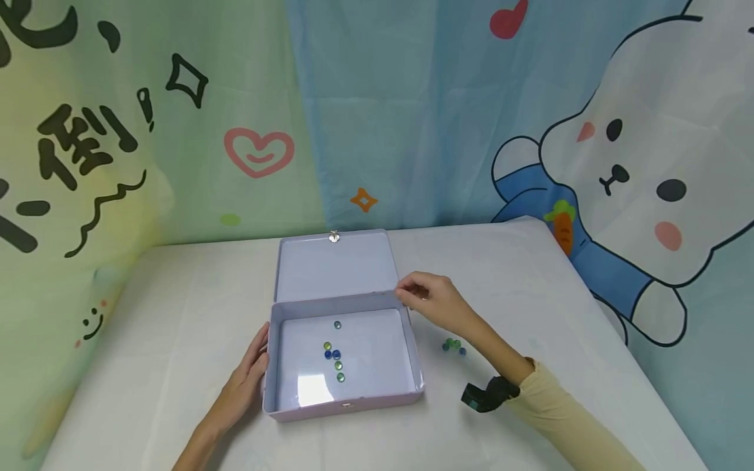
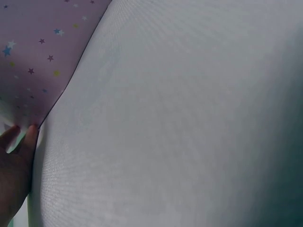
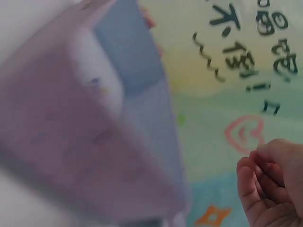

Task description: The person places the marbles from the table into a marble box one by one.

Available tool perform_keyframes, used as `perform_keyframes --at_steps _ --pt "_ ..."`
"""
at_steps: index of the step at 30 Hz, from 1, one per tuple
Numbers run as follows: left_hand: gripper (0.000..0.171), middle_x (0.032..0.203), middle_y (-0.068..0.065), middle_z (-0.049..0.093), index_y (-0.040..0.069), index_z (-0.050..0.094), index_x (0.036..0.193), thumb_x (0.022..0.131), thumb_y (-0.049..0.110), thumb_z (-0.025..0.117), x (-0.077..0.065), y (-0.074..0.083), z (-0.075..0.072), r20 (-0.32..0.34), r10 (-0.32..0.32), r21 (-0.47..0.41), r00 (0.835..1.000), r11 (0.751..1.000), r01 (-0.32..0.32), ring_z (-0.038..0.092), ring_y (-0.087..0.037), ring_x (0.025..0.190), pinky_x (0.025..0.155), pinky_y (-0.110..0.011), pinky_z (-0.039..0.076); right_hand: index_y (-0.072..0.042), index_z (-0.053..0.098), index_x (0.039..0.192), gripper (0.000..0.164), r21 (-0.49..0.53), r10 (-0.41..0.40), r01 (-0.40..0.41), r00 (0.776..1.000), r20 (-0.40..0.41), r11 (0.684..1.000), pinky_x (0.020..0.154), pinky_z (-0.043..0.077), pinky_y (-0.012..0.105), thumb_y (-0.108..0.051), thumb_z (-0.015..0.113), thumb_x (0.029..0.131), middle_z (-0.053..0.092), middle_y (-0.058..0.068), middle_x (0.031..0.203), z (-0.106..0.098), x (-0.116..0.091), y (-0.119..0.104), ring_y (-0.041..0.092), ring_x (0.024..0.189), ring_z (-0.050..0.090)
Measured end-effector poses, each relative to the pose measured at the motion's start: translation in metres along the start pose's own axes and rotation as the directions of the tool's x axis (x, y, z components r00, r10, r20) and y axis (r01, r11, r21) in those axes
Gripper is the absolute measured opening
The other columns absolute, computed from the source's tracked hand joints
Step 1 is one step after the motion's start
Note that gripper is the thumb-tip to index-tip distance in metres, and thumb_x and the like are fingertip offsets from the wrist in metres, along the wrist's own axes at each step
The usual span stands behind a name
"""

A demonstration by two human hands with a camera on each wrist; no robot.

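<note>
A shallow lilac box (image 1: 343,409) stands on the table with its hinged lid (image 1: 336,268) laid back. Inside lie several glass marbles (image 1: 336,354), green and blue, in a loose line. My left hand (image 1: 244,376) rests along the box's left wall, its fingers extended. In the left wrist view, fingertips (image 2: 31,135) touch the star-printed outside. Near the box's back right corner hovers my right hand (image 1: 432,299). The right wrist view shows its fingers curled, thumb (image 3: 274,150) against the index fingertip. A tiny glint appears under that hand; whether it pinches something is unclear.
A small cluster of green and blue marbles (image 1: 453,344) sits on the white tablecloth (image 1: 501,275), right of the box and below the right forearm. A black strap with a camera (image 1: 489,395) is on the right wrist. Behind the table hangs a printed curtain (image 1: 377,118).
</note>
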State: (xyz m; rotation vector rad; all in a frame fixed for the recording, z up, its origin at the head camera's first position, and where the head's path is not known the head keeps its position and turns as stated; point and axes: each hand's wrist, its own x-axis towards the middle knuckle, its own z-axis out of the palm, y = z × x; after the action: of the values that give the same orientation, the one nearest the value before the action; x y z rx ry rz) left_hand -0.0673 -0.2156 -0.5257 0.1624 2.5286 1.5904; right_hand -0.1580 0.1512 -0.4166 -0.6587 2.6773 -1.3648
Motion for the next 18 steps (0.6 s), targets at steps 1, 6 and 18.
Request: perform_keyframes --at_steps 1,6,18 --pt "0.054 0.161 -0.013 0.023 0.035 0.011 0.156 0.106 0.025 0.031 0.0 0.0 0.0 0.0 0.001 0.002 1.0 1.0 -0.001 0.031 -0.046 0.142 0.106 -0.068 0.031 -0.009 0.069 0.099 0.013 -0.003 0.021 -0.021 1.0 -0.012 1.0 0.069 0.053 0.021 -0.019 0.063 0.095 0.069 0.007 0.087 -0.003 -0.006 0.008 0.013 0.075 0.06" --pt "0.055 0.161 -0.014 0.023 0.033 0.011 0.156 0.106 0.023 0.03 -0.001 0.0 0.0 0.0 0.011 0.006 1.0 1.0 -0.011 0.031 -0.045 0.142 0.106 -0.067 0.031 -0.009 0.069 0.098 0.013 -0.017 0.127 -0.128 0.99 -0.065 0.992 0.066 0.054 0.02 -0.019 0.063 0.095 0.069 0.005 0.083 -0.011 -0.039 0.05 0.007 0.071 0.06" --pt "0.055 0.162 -0.013 0.022 0.036 0.011 0.155 0.106 0.023 0.03 0.0 -0.001 0.001 0.0 0.013 -0.005 1.0 1.0 -0.013 0.03 -0.045 0.143 0.107 -0.068 0.031 -0.008 0.068 0.09 0.009 -0.148 -0.016 -0.018 0.974 -0.227 0.989 0.059 0.05 0.019 -0.004 0.072 0.084 0.068 -0.001 0.079 -0.009 -0.103 0.11 -0.003 0.068 0.056"
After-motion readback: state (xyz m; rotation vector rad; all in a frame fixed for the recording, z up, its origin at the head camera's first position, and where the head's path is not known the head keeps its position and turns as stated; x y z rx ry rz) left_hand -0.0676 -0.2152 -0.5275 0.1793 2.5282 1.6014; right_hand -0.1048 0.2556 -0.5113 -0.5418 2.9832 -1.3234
